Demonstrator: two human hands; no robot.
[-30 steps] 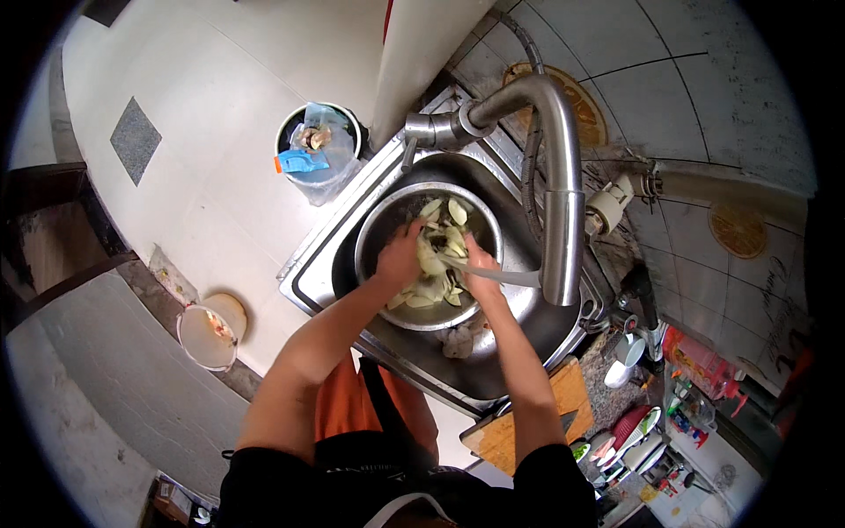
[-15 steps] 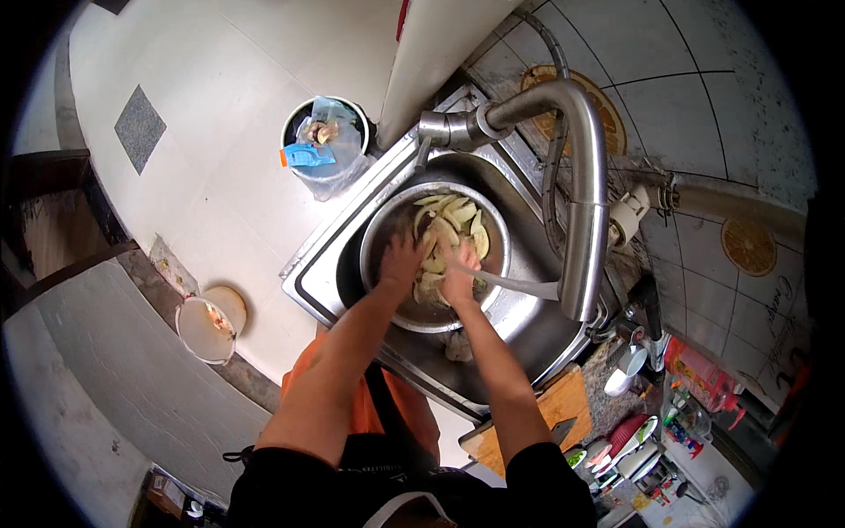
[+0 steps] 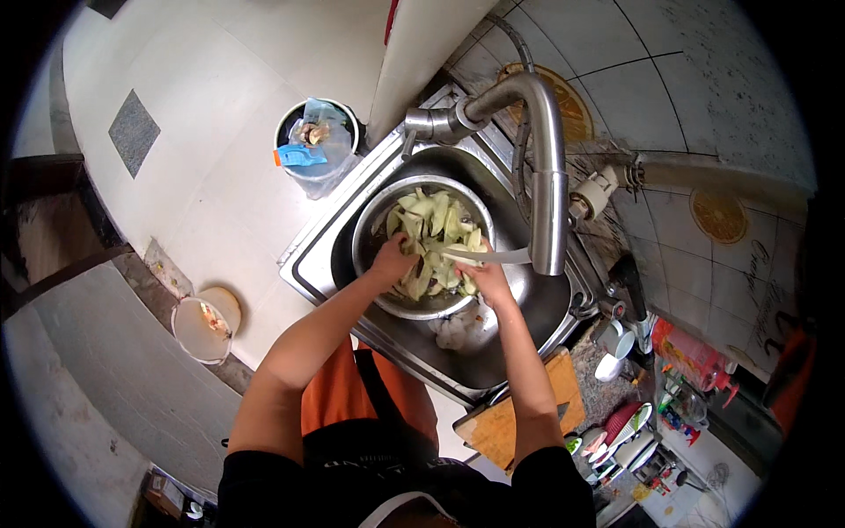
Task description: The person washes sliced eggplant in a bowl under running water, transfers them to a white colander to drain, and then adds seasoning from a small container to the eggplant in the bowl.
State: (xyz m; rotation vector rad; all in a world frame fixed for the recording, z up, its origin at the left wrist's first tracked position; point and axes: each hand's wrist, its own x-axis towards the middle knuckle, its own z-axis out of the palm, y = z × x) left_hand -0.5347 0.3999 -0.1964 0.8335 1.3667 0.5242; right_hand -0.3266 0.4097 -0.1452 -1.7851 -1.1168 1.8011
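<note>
Both hands in steel bowl (image 3: pixel 374 238) w/ cut veg (image 3: pixel 437 220) under faucet (image 3: pixel 547 176) — left hand (image 3: pixel 390 260) and right hand (image 3: pixel 487 280) curled, gripping veg pieces.

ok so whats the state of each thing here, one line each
bowl: in the sink, full of pale green vegetable pieces
tap: running, stream falling into the bowl
sink: holds the bowl and a white clump beside it
left hand: in the bowl, on the vegetables
right hand: in the bowl, under the stream
bin: open, lined, scraps inside
bucket: on the floor, open
</note>
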